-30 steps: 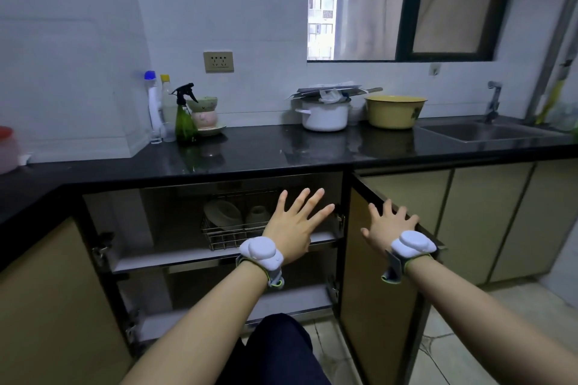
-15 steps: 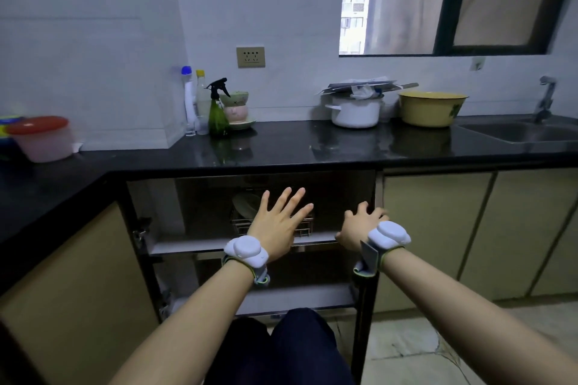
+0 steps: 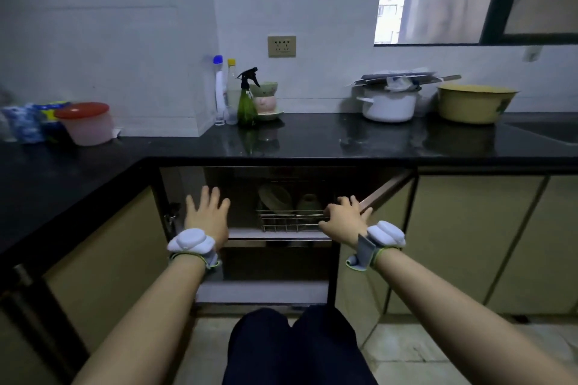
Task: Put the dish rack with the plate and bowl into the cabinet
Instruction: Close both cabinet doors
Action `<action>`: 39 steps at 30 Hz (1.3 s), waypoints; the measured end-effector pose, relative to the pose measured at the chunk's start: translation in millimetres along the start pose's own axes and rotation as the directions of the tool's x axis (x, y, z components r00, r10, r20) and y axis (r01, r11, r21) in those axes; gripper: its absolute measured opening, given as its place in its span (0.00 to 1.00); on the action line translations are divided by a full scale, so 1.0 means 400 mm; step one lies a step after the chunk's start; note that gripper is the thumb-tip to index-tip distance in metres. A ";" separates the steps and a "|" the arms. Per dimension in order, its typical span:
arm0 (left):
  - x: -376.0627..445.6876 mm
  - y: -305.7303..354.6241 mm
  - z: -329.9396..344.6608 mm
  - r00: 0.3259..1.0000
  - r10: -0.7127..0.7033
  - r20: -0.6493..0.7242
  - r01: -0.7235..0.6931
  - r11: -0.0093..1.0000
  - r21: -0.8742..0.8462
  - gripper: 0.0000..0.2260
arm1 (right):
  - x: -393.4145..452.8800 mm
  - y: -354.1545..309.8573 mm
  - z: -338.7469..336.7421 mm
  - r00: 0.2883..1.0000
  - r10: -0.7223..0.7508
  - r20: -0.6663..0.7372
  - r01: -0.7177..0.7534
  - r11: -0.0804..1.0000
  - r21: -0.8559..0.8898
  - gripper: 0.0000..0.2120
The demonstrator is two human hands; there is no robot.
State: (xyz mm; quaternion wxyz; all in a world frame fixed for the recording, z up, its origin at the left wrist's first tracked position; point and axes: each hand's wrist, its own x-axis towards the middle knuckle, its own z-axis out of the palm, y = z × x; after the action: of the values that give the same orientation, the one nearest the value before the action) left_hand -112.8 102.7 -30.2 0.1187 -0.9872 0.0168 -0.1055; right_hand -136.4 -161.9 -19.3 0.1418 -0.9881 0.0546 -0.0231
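The wire dish rack (image 3: 291, 223) stands on the upper shelf (image 3: 278, 233) inside the open cabinet, under the black counter. A pale plate (image 3: 275, 197) leans upright in its left half and a small bowl (image 3: 309, 204) sits in its right half. My left hand (image 3: 208, 216) hovers with fingers spread in front of the cabinet's left side, holding nothing. My right hand (image 3: 345, 217) lies flat with fingers apart against the top edge of the right cabinet door (image 3: 359, 284), just in front of the rack's right end.
The right door stands half swung in; the left door (image 3: 103, 259) is open to the left. On the counter (image 3: 312, 141) stand bottles, a green spray bottle (image 3: 247, 103), stacked bowls, a white pot (image 3: 389, 103), a yellow basin (image 3: 475, 103) and a red-lidded tub (image 3: 86, 123). My knees (image 3: 297, 347) are below.
The right door has swung inward toward the cabinet with my right hand on it. My left hand has moved left, off the rack. The view has shifted left.
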 end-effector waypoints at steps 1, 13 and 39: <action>0.000 -0.031 0.009 0.998 -0.051 0.028 0.051 0.999 0.003 0.26 | 0.005 -0.008 0.008 1.000 -0.029 -0.013 0.029 1.000 -0.002 0.19; -0.013 -0.292 0.079 0.885 -0.423 0.197 0.431 0.902 0.000 0.17 | 0.068 -0.096 0.032 1.000 -0.009 -0.027 0.007 0.997 -0.074 0.18; -0.008 -0.340 0.079 0.759 -0.650 -0.041 0.642 0.757 -0.121 0.12 | 0.086 -0.109 0.054 0.993 -0.013 -0.119 0.000 0.994 -0.107 0.18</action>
State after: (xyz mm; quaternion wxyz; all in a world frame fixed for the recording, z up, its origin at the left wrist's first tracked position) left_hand -107.9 242.1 -28.7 0.0250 -0.9319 -0.3149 -0.1783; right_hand -96.4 -118.2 -26.5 0.0851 -0.9913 0.0610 -0.0799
